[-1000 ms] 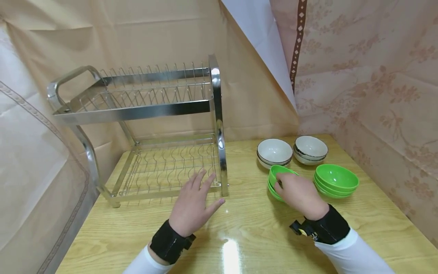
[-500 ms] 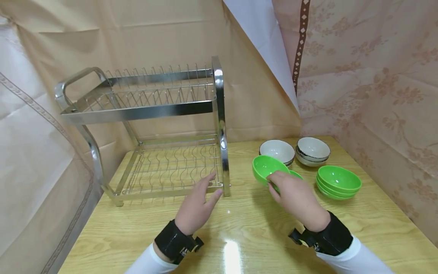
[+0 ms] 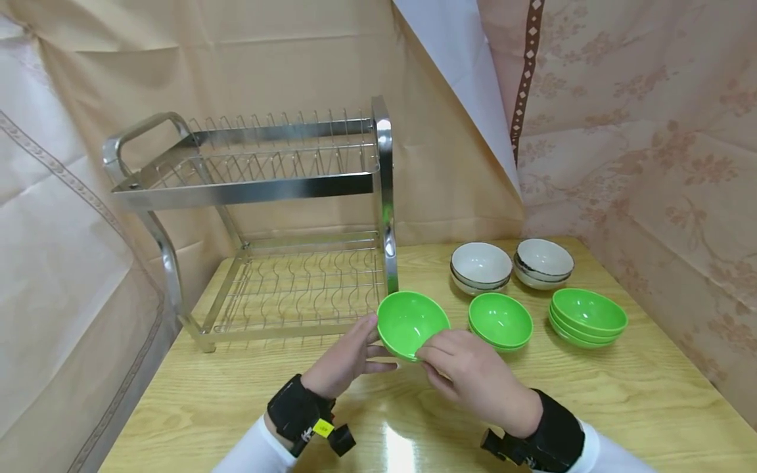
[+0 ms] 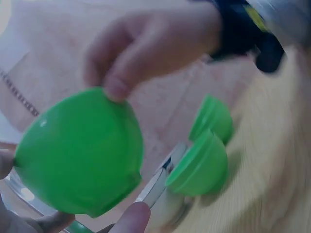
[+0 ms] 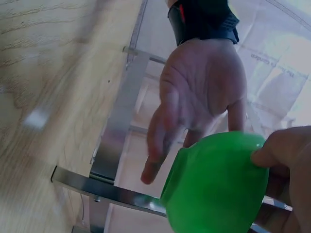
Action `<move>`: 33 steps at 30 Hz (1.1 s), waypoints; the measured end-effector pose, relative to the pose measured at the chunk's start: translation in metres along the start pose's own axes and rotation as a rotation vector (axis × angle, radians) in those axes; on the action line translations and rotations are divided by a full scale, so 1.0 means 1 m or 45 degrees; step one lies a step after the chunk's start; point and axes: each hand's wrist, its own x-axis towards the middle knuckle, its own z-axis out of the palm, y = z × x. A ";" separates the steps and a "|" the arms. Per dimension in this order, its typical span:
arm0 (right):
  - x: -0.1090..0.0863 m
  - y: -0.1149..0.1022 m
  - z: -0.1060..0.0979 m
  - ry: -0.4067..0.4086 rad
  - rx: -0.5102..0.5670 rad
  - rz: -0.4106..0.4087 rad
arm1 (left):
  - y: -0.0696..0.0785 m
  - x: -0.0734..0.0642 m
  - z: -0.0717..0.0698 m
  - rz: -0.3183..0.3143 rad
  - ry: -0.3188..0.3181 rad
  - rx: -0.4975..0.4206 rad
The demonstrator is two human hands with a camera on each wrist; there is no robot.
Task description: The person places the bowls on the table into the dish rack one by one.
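A green bowl [image 3: 412, 324] is held above the table in front of the dish rack, its inside facing up. My right hand [image 3: 473, 376] pinches its near right rim; the right wrist view shows the thumb [image 5: 272, 148] on the bowl's side. My left hand [image 3: 349, 358] is at the bowl's left side, thumb at the rim. Its other fingers reach out below the bowl, mostly straight, as the right wrist view shows the palm [image 5: 204, 82] facing the bowl. Beside the right hand stands a stack of green bowls [image 3: 501, 320].
A two-tier metal dish rack [image 3: 248, 190] stands at the left on the wooden table [image 3: 236, 407]. Another green bowl stack [image 3: 588, 315] is at the far right. Behind are two stacks of white dark-rimmed bowls, one left [image 3: 481, 264] and one right [image 3: 544, 259]. Cloth [image 3: 650, 131] hangs around.
My right hand has lifted the top green bowl off the middle stack and carried it left. My left hand has turned its palm toward the bowl and come up to its left side.
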 end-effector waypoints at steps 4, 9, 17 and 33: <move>-0.001 -0.001 0.002 -0.052 0.029 -0.016 | -0.001 -0.001 -0.003 -0.032 -0.033 -0.150; -0.003 0.001 0.002 -0.137 0.069 0.016 | -0.002 -0.001 -0.007 -0.028 -0.057 -0.231; -0.003 0.005 0.005 -0.174 0.102 -0.017 | 0.001 -0.004 -0.008 -0.042 0.051 -0.237; -0.002 0.009 0.037 -0.308 0.074 0.095 | 0.014 -0.038 -0.051 0.085 0.460 -0.274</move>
